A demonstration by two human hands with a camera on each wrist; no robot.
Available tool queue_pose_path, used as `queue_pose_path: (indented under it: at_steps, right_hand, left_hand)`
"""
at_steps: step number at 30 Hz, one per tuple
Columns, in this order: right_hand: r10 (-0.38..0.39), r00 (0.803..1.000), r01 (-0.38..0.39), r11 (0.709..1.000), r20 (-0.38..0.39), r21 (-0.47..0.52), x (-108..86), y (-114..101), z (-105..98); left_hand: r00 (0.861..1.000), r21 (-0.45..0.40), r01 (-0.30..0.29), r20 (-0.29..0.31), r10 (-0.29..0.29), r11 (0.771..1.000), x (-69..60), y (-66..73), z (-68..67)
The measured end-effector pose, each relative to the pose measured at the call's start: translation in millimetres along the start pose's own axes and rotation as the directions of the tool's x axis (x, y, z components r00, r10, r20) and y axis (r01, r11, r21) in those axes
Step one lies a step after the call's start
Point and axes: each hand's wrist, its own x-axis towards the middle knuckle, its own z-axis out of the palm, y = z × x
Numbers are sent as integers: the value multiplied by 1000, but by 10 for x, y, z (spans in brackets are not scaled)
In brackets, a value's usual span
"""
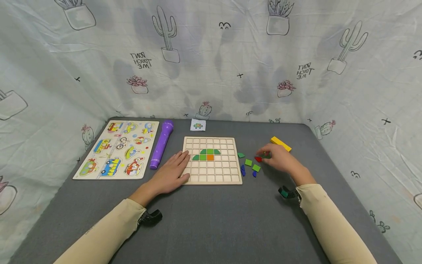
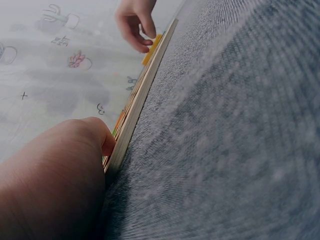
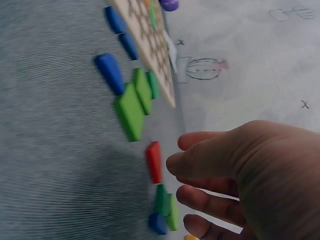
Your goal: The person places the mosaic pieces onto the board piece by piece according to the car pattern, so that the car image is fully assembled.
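My left hand (image 1: 170, 171) rests on the left edge of a wooden grid board (image 1: 212, 179), fingers straight and thumb near the front corner. Green pieces (image 1: 210, 151) and an orange square (image 1: 210, 157) lie in the board's middle cells. To the right of the board, my right hand (image 1: 278, 157) hovers over small loose pieces, its fingers loosely bent. The right wrist view shows nothing between its thumb and fingers. Nearest to them is a red piece (image 3: 154, 162), with a dark green piece (image 3: 161, 200), a light green one and a blue piece (image 3: 158, 224) below it.
Light green squares (image 1: 256, 168), blue pieces (image 1: 243, 170) and a dark green piece (image 1: 241, 155) lie between board and right hand. A yellow block (image 1: 281, 143) sits behind that hand. Leftward are a purple microphone (image 1: 161, 145) and a vehicle picture board (image 1: 115, 146). A small card (image 1: 197, 125) lies behind.
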Motion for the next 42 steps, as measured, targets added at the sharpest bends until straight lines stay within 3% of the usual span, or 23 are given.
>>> queue_pose_path:
  at_steps: [7, 25, 36, 42]
  right_hand:
    - [-23, 1000, 23, 997, 3, -74, -19, 37, 86]
    - [-16, 999, 13, 996, -28, -85, 45, -27, 165]
    - [-15, 989, 10, 999, -149, -35, 110, -144, 153]
    - [-21, 986, 17, 1000, -166, -24, 166, -250, 131]
  left_hand:
    - [1000, -12, -9, -20, 9, 1000, 0, -2, 11]
    - [1000, -7, 4, 5, -4, 1000, 6, -9, 23]
    - [1000, 14, 5, 5, -5, 1000, 1, 11, 8]
    - [1000, 10, 7, 2, -7, 1000, -4, 18, 3]
